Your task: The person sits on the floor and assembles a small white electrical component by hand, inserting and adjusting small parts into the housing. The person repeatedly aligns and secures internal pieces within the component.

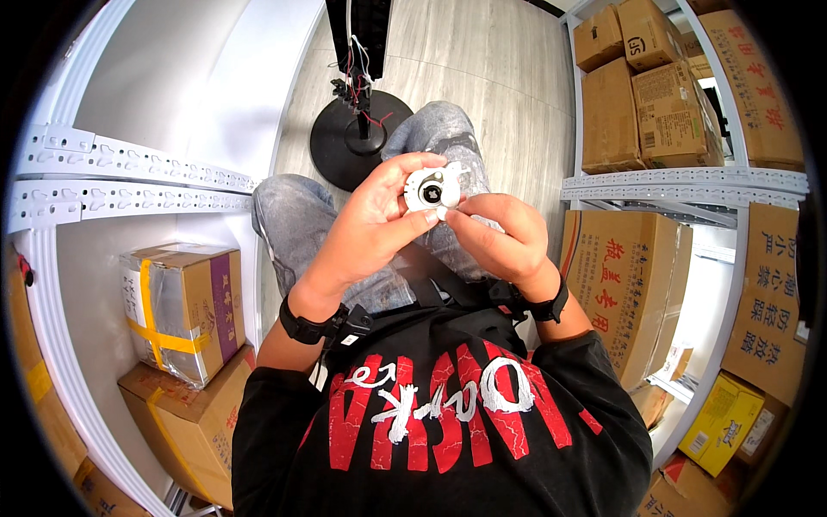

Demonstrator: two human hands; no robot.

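Observation:
In front of my knees I hold a small round white plastic part (414, 191) with a black centre and a narrow tab sticking out at its upper right. The fingers and thumb of my left hand (372, 215) grip it from the left side. My right hand (508, 233) pinches at its lower right edge, thumb and forefinger together; whether a smaller piece sits between them is hidden. Each wrist wears a black strap, and the left one carries a small black box (355, 326).
Beyond my knees stands a black post on a round black base (332, 142), with loose wires (360, 77) hanging from it. White metal shelving (138, 196) flanks me on both sides. Cardboard boxes (616, 284) fill the right shelves; taped boxes (185, 302) stand at left.

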